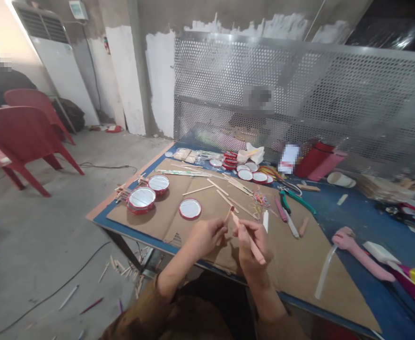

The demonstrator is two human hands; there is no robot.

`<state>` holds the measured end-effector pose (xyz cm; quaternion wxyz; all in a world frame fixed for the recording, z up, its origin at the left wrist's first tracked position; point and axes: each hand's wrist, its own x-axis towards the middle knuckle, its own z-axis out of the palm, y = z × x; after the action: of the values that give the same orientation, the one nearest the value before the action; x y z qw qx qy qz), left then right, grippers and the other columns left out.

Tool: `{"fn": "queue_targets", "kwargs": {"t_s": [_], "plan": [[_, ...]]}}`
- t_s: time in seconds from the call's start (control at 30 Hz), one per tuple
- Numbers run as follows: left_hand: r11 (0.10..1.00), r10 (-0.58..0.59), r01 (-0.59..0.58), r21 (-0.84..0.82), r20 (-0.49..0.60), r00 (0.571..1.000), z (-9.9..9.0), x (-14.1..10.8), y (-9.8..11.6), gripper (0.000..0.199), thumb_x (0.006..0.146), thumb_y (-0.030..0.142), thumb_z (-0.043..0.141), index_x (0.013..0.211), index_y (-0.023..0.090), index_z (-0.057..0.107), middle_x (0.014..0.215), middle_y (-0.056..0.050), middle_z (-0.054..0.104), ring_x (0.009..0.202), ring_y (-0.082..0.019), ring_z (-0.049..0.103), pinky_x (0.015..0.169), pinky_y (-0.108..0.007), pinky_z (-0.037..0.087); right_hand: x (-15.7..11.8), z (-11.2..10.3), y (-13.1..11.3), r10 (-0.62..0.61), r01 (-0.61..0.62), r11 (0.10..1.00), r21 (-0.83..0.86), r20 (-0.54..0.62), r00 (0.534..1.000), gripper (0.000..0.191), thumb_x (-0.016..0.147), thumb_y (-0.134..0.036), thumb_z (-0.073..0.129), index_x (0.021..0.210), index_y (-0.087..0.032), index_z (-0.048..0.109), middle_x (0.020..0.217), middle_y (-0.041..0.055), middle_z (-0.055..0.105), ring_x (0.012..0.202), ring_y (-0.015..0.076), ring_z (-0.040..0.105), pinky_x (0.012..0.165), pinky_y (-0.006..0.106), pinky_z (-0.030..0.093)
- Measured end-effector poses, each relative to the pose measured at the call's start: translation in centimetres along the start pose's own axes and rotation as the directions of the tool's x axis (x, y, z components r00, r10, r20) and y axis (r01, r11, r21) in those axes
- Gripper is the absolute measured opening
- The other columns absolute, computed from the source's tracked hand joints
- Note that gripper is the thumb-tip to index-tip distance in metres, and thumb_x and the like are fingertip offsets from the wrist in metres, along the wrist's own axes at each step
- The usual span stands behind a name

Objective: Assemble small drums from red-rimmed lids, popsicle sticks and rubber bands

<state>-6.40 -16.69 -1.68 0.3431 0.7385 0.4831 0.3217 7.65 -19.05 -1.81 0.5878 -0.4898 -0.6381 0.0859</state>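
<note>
Grey concrete floor (pixel 51 226) runs along the left, with a red plastic chair (pixel 26 127) standing well apart from the blue desk (pixel 335 219). Across the desk's near side lies a sheet of cardboard (pixel 167 212); two drum-like pieces (pixel 141 200) with pale faces and red rims rest on its left part, and a single round piece (pixel 190 208) lies flat nearer the middle. Just past it, above the cardboard's front edge, the left hand (pixel 207 236) pinches a thin stick (pixel 228 216) between thumb and fingers. It looks like light, dry wood, stiff yet likely to snap if bent, so a hold low on its length, close to the fingertips, should steady it best. Close beside, the right hand (pixel 253 243) is closed around a pink rod (pixel 257 252), its upper end near a small dark red bit (pixel 232 208); whether they touch is unclear. That rod seems light, rigid and perhaps a little slick, best taken around its thicker middle. Farther right come a tangle of coloured bands (pixel 260 198), teal-handled pliers (pixel 284 203) and a pink glue gun (pixel 365 255), which would probably be the heavier item, easiest by its handle.
</note>
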Motion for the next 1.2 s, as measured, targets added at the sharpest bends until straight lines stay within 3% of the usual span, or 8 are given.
{"fn": "queue_targets", "kwargs": {"t_s": [0.97, 1.2], "plan": [[0.999, -0.015, 0.015, -0.041, 0.012, 1.000, -0.17, -0.05, 0.26, 0.021, 0.088, 0.025, 0.044, 0.071, 0.019, 0.054, 0.070, -0.003, 0.069, 0.066, -0.014, 0.063, 0.060, -0.019, 0.039, 0.35, 0.04, -0.24, -0.041, 0.044, 0.995, -0.095, 0.024, 0.999, 0.013, 0.088, -0.028, 0.051, 0.092, -0.019, 0.060, 0.075, 0.0028, 0.066, 0.067, 0.0152, 0.064, 0.063, 0.028, 0.051], [0.999, -0.032, 0.033, -0.034, 0.019, 0.999, -0.22, -0.06, 0.39, 0.022, 0.089, 0.025, 0.044, 0.071, 0.019, 0.055, 0.071, -0.001, 0.072, 0.068, -0.014, 0.065, 0.062, -0.019, 0.040, 0.29, 0.31, 0.32, 0.035, -0.044, 0.995, -0.091, -0.102, 0.994, 0.016, 0.088, -0.031, 0.052, 0.089, -0.018, 0.061, 0.069, 0.0013, 0.065, 0.059, 0.0126, 0.061, 0.056, 0.023, 0.049]]}}
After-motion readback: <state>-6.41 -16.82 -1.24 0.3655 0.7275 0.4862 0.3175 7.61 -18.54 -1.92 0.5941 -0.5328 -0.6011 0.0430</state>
